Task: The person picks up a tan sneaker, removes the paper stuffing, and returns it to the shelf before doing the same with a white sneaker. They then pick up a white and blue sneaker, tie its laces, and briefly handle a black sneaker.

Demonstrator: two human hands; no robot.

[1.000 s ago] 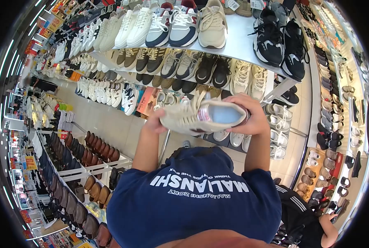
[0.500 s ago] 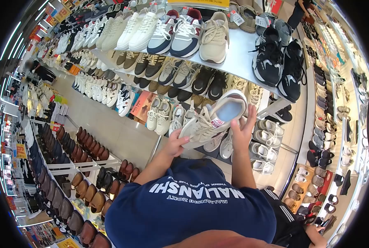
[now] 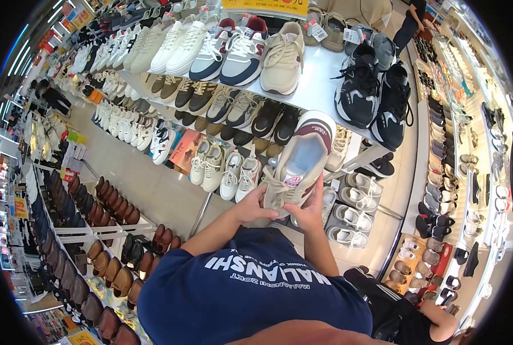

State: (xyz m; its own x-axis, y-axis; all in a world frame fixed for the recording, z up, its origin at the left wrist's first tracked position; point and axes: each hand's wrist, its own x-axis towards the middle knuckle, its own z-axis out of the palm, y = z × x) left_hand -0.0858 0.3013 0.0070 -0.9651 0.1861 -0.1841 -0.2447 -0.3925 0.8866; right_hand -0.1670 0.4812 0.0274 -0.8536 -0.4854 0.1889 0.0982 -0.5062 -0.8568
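Note:
A beige sneaker (image 3: 305, 152) with a maroon heel, pale blue insole and beige laces is held in front of my chest, toe towards me and heel pointing up and away. My left hand (image 3: 255, 205) is closed on the left side of its toe. On the other side, my right hand (image 3: 308, 210) grips the front part, thumb near the laces. Beyond it, a similar beige sneaker (image 3: 283, 60) stands on the white shelf top (image 3: 319, 95), beside a grey, navy and red pair (image 3: 243, 54). The held shoe's sole is mostly hidden.
A black-and-white pair (image 3: 373, 95) sits at the shelf's right end. Lower tiers hold more sneakers, with white shoes (image 3: 351, 218) at the right. Brown leather shoes (image 3: 115, 276) line a rack at left. Another person in black (image 3: 406, 313) is close by at lower right.
The sneaker has turned so its heel points more upward and its maroon heel shows. My right hand has moved from the heel down to the front part, closer to my left hand.

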